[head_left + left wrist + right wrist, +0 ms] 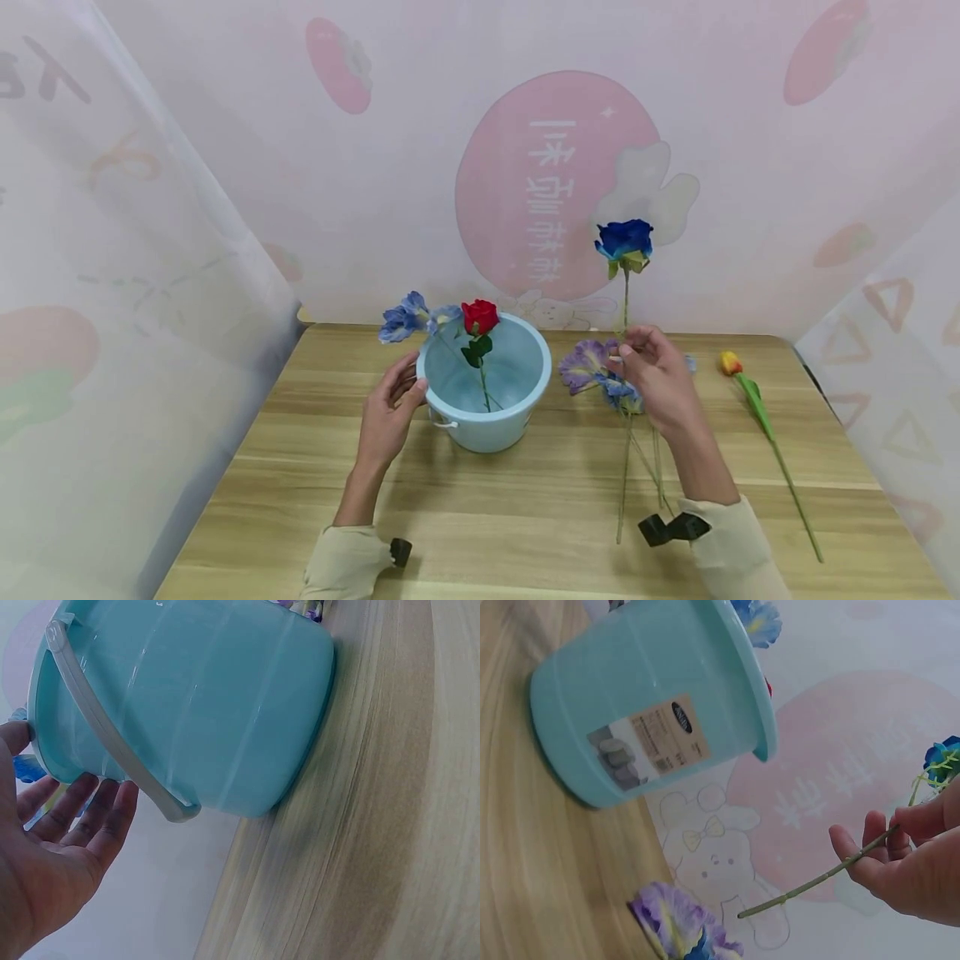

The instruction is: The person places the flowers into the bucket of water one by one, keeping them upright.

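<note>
Head view bright, hazy; wrist views dimmer; thin glints on bucket (202, 712).

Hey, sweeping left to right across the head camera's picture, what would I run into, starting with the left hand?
Left hand → light blue bucket → purple flower → right hand → yellow-and-red tulip.

One round pale-blue plastic bucket (483, 432), one red rose (480, 317), one deep-blue rose (626, 240) and one yellow-and-red tulip (756, 408) are showing, ruffled blue-and-purple flowers (581, 367) overlapping too closely to count.
</note>
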The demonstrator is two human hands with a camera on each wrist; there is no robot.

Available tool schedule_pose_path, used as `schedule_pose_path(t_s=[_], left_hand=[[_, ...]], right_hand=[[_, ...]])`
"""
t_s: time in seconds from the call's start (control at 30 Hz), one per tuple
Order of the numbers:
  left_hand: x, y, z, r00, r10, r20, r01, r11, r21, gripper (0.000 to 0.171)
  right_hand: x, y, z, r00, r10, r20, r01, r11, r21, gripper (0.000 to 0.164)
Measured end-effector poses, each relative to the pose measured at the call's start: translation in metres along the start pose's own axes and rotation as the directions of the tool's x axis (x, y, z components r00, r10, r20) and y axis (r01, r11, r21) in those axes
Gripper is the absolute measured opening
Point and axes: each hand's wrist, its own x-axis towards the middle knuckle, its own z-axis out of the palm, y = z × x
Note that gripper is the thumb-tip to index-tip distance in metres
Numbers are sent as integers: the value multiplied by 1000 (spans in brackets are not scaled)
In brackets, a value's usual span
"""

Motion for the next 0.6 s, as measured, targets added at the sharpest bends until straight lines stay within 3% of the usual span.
schedule_pose_path(t_s=[0.2, 0.6], left_hand=[[0, 0, 0, 1000, 3, -2, -3, 1000, 3, 51], [-1, 0, -1, 1000, -3, 2, 3, 1000, -16, 51]], right_hand=[[8, -19, 17, 999, -27, -23, 27, 1000, -11, 15], [20, -48, 51, 988, -153, -22, 154, 984, 91, 17]])
